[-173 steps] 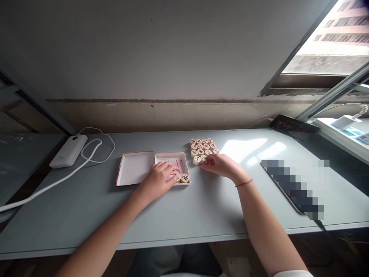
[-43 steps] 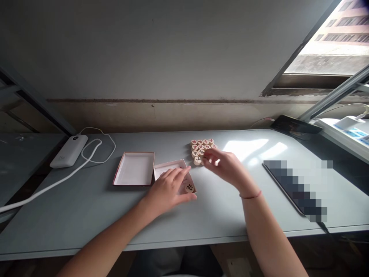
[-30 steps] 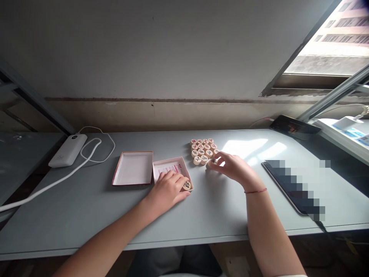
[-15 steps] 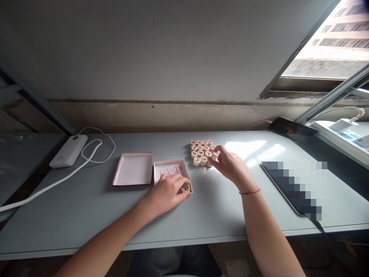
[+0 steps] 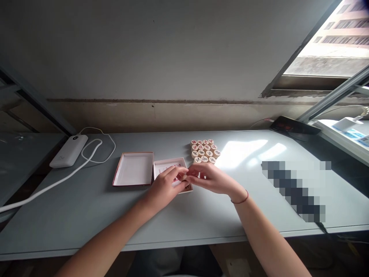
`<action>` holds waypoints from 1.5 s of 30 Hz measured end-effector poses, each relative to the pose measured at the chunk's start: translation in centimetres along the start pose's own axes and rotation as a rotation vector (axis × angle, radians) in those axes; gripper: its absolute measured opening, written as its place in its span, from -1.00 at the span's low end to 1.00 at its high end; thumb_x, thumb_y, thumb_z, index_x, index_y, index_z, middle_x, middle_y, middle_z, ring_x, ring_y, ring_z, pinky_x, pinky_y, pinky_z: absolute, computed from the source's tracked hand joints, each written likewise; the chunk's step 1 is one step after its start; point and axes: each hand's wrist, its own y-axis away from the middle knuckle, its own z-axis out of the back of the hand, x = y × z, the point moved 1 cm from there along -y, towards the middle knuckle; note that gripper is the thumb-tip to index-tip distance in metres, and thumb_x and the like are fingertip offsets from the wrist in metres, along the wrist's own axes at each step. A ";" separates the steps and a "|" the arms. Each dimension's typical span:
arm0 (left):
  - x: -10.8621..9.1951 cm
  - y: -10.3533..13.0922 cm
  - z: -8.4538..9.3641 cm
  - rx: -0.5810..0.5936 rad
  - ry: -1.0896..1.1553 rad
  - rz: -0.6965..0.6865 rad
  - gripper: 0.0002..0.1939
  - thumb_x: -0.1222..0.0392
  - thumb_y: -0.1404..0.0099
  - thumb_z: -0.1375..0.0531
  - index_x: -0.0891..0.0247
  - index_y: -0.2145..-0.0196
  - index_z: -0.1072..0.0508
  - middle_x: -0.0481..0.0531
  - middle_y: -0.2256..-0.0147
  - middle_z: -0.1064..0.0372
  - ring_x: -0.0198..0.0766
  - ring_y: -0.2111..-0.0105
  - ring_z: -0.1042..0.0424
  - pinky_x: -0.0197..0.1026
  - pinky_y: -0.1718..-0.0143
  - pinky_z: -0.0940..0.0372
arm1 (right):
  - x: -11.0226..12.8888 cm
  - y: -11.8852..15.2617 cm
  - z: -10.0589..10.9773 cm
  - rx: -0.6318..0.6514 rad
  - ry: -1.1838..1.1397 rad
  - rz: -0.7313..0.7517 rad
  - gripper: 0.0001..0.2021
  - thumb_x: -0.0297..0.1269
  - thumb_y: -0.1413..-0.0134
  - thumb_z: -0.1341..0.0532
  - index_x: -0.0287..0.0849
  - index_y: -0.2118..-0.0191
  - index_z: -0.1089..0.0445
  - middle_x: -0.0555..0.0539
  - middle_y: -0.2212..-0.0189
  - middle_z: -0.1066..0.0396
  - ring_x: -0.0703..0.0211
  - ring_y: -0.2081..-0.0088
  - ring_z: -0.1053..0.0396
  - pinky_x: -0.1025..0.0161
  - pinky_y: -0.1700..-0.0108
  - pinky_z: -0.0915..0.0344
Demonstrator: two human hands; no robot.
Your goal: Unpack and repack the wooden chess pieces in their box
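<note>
Over the shallow open box (image 5: 167, 164), my left hand (image 5: 168, 184) and my right hand (image 5: 210, 177) meet at their fingertips. Between them is a small round wooden piece (image 5: 184, 177), pinched by both. Another piece with a black character (image 5: 187, 187) lies in the box's near right corner, partly under the fingers. Red print shows on the box floor. Just behind my right hand, several round pieces (image 5: 201, 152) with red and black characters stand stacked in tight rows.
An open box lid (image 5: 134, 168) lies left of the box. A white power bank (image 5: 69, 151) with a white cable (image 5: 66, 177) is at the far left. A blurred dark device (image 5: 294, 192) lies right, and a phone (image 5: 294, 129) leans at the back right.
My right hand has moved left and nearer from the stacked pieces to the box, meeting my left hand. My left fingers have lifted slightly off the corner piece.
</note>
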 end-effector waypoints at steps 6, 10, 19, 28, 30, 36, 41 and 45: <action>-0.2 0.3 -0.4 0.151 -0.297 -0.013 -0.67 0.02 -0.28 -0.19 0.20 0.05 -0.41 0.08 0.17 -0.43 -0.11 0.15 -0.40 -0.05 0.08 -0.29 | -3.8 2.3 4.8 -0.371 0.147 -0.274 -0.58 0.08 -0.13 -0.07 -0.19 0.45 -0.37 0.00 0.58 -0.28 0.29 0.54 -0.16 0.33 0.52 -0.05; -0.2 0.5 -0.7 0.262 -0.459 -0.005 -0.71 -0.01 -0.24 -0.21 0.21 0.16 -0.49 0.07 0.17 -0.42 -0.06 0.13 -0.35 -0.01 0.12 -0.22 | -6.7 3.5 6.6 -0.308 0.224 -0.539 -0.58 0.09 -0.05 -0.10 -0.20 0.47 -0.40 -0.04 0.56 -0.32 0.27 0.54 -0.19 0.32 0.53 -0.06; -0.5 0.4 -0.6 0.278 -0.396 0.032 -0.87 0.11 -0.24 -0.23 0.18 0.29 -0.39 -0.04 0.26 -0.47 -0.15 0.19 -0.35 -0.10 0.16 -0.12 | -8.3 2.8 6.0 -0.352 0.424 -0.674 -0.71 -0.09 -0.04 -0.07 -0.16 0.56 -0.27 -0.05 0.57 -0.34 0.24 0.55 -0.21 0.30 0.51 -0.05; -0.5 0.2 -0.4 0.157 -0.173 0.034 -0.89 0.23 -0.38 -0.07 0.19 0.23 -0.40 -0.05 0.24 -0.46 -0.27 0.23 -0.43 -0.15 0.12 -0.22 | -3.4 1.2 3.5 -0.253 0.147 -0.207 -0.64 0.06 -0.10 -0.11 -0.17 0.35 -0.38 0.00 0.54 -0.31 0.28 0.51 -0.16 0.34 0.50 -0.09; -0.6 0.0 -0.3 0.056 -0.070 0.036 -0.87 0.19 -0.38 -0.06 0.20 0.23 -0.39 -0.02 0.26 -0.43 -0.29 0.27 -0.42 -0.21 0.18 -0.28 | -2.0 0.6 2.0 -0.103 0.063 -0.101 -0.66 0.04 -0.09 -0.15 -0.17 0.28 -0.41 -0.02 0.46 -0.37 0.28 0.47 -0.21 0.35 0.48 -0.13; -0.8 -0.1 0.2 -0.049 0.098 0.106 -0.87 0.11 -0.35 -0.11 0.20 0.25 -0.38 -0.03 0.28 -0.43 -0.32 0.33 -0.42 -0.27 0.28 -0.35 | -0.6 0.0 0.7 -0.040 -0.005 -0.009 -0.66 -0.01 -0.17 -0.09 -0.18 0.29 -0.43 -0.02 0.47 -0.37 0.32 0.50 -0.18 0.36 0.49 -0.11; -1.1 -0.2 1.0 -0.026 0.063 0.091 -0.85 0.10 -0.35 -0.10 0.19 0.23 -0.40 -0.03 0.29 -0.43 -0.35 0.37 -0.40 -0.28 0.31 -0.35 | -3.7 2.1 4.7 -0.384 0.042 -0.244 -0.65 0.00 -0.10 -0.08 -0.20 0.46 -0.34 0.00 0.57 -0.26 0.28 0.51 -0.16 0.32 0.49 -0.08; -2.9 -0.3 2.5 -0.088 0.103 -0.175 -0.90 0.20 -0.34 -0.09 0.16 0.24 -0.40 -0.08 0.38 -0.42 -0.39 0.44 -0.38 -0.30 0.39 -0.32 | -6.6 3.4 6.8 -0.398 0.176 -0.526 -0.63 0.02 -0.03 -0.08 -0.19 0.56 -0.27 0.04 0.64 -0.16 0.31 0.56 -0.08 0.32 0.53 0.00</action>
